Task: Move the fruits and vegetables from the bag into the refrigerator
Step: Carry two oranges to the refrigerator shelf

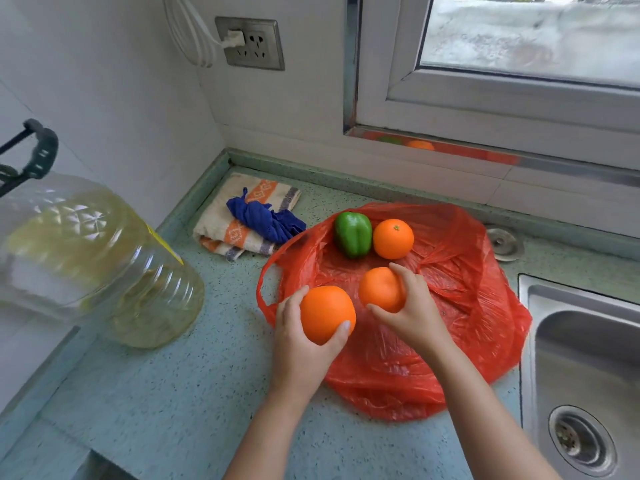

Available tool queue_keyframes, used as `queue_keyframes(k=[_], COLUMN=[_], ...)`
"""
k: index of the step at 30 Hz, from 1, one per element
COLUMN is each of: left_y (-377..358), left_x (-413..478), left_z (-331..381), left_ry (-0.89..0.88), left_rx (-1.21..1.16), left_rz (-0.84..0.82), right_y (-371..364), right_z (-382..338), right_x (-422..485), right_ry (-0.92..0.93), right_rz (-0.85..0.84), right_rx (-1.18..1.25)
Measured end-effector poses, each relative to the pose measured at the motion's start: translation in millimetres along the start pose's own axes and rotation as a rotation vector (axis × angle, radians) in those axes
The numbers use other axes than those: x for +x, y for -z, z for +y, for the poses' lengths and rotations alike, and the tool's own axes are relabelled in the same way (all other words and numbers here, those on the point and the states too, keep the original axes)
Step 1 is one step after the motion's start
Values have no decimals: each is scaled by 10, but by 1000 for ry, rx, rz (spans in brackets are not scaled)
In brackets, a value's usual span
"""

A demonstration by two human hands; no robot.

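Observation:
A red plastic bag (460,306) lies spread flat on the speckled counter. At its far side a green bell pepper (352,233) and an orange (393,238) rest side by side. My left hand (298,344) grips a second orange (325,313) at the bag's near left edge, just above the counter. My right hand (415,313) is closed around a third orange (379,288) over the middle of the bag. The refrigerator is out of view.
A large clear oil jug (97,265) stands at the left. A folded striped towel (221,230) with a blue cloth (266,218) on it lies in the back corner. A steel sink (585,368) sits at the right. A window and a wall socket (250,43) are behind.

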State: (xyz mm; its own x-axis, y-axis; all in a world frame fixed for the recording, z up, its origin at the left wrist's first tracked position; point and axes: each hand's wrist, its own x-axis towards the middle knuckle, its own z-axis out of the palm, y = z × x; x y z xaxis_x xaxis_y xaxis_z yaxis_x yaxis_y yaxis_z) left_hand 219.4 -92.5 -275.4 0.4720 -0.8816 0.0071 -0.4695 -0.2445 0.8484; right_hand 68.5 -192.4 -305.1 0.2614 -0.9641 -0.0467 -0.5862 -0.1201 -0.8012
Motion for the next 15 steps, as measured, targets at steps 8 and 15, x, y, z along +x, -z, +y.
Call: queue_keyframes(k=[8,15], left_y=[174,533], left_x=[-112,-281], left_z=[176,399], left_ry=[-110,-328], left_rx=[-173,-251], left_rz=[-140,-393], right_y=[422,509], right_z=[-382,-798], right_x=[-671,-1428], right_ry=[-33,-106], right_rz=[228,480], right_rx=[61,52])
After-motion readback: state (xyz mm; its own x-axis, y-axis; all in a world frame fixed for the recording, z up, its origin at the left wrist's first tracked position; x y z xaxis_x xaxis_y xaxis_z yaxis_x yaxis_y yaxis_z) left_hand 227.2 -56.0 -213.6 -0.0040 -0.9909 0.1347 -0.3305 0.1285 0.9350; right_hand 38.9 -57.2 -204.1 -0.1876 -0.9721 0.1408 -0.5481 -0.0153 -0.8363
